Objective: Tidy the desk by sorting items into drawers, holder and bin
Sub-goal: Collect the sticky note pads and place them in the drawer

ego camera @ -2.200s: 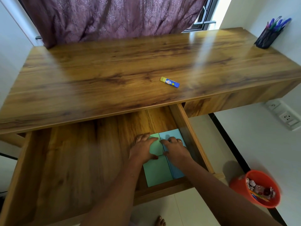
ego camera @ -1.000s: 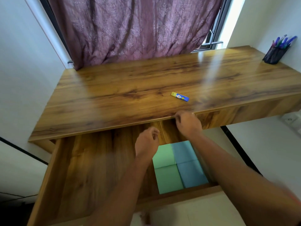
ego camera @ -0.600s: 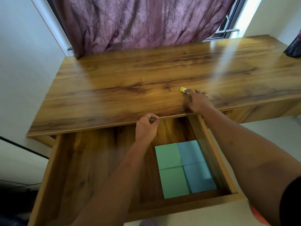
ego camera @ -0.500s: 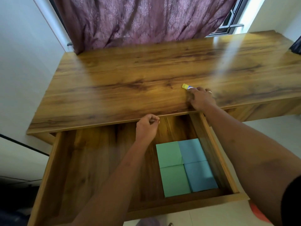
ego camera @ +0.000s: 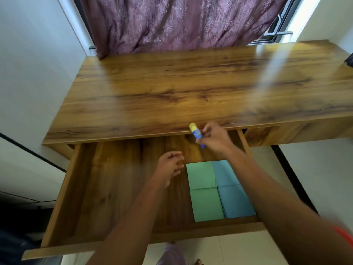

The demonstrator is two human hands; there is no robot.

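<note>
Head view: A person's right hand pinches a glue stick by its blue lower body, fingers curled round it. The yellow cap pokes free at the upper left. The stick is off the desk, held in the air at the desk's front edge, over the back of the open drawer. Its long axis slants from the cap, up and left, down and right into the fingers.

The left hand hovers over the drawer floor with fingers loosely curled and holds nothing. It is just left of the green pads, which lie flush against the blue pads in the drawer's right front corner. A purple curtain hangs behind the desk.

The stick appears to be bound for the drawer. If so, bare drawer floor lies directly beneath the grip and to its left, while the pads lie nearer the person. The right hand already has the stick, so the left seems unneeded. The stick would have to be tipped flat before release, and as a round tube it may roll along the floor unless set against a wall or the pads. Motion blur hides how firm the pinch is.
</note>
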